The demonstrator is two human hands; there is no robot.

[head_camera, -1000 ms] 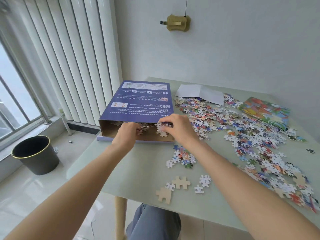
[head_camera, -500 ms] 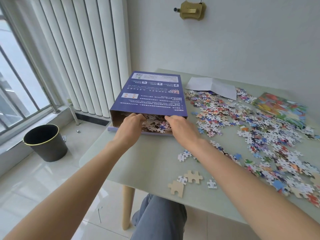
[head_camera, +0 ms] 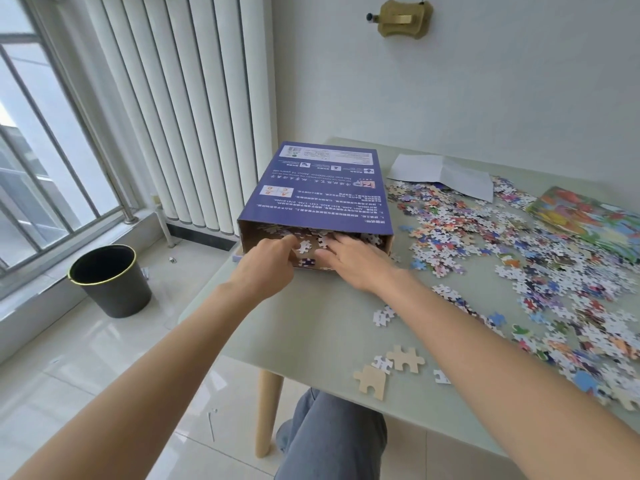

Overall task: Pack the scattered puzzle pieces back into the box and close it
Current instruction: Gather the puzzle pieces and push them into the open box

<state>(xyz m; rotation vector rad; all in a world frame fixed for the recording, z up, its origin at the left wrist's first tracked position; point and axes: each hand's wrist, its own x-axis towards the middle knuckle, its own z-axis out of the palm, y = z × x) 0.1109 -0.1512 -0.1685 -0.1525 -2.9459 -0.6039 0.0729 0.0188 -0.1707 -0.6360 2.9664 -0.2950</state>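
The box (head_camera: 317, 194) is lying flat on the counter (head_camera: 311, 327), its open end crammed with pieces. At that opening the left hand (head_camera: 266, 268) and right hand (head_camera: 353, 263) are spread, released, pressing pieces inward with nothing gripped. Most puzzle pieces (head_camera: 502, 258) lie scattered right of the box. Pieces could be spilled back out of the overfull opening, or the box pushed away.

I see both hands at open box (head_camera: 318, 188) mouth: left hand (head_camera: 268, 268) pointing into pieces, right hand (head_camera: 356, 261) flat, fingers spread. Loose puzzle pieces (head_camera: 519, 271) across table (head_camera: 311, 334) right side.
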